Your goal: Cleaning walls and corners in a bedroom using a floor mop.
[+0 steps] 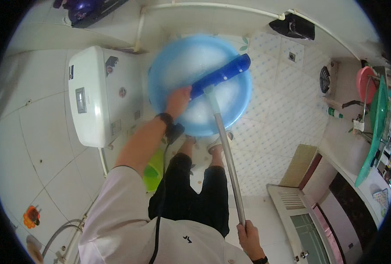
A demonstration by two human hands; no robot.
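Mop head (221,75) in blue basin (200,86), left hand (178,100) closed on its end; right hand (249,237) closed round pole (228,163). Likely wet, slippery, top-heavy; hold pole low.

Glossy blue plastic on the basin (184,61), smooth and catching the light. The mop head (224,75) is deeper blue plastic with a sheen; its pole (228,163) is brushed metal, silvery. The water heater (94,94) shows smooth white casing, glossy. Wall tiles (41,145) gleam, glazed ceramic. The sleeve (116,215) is soft matt cloth.
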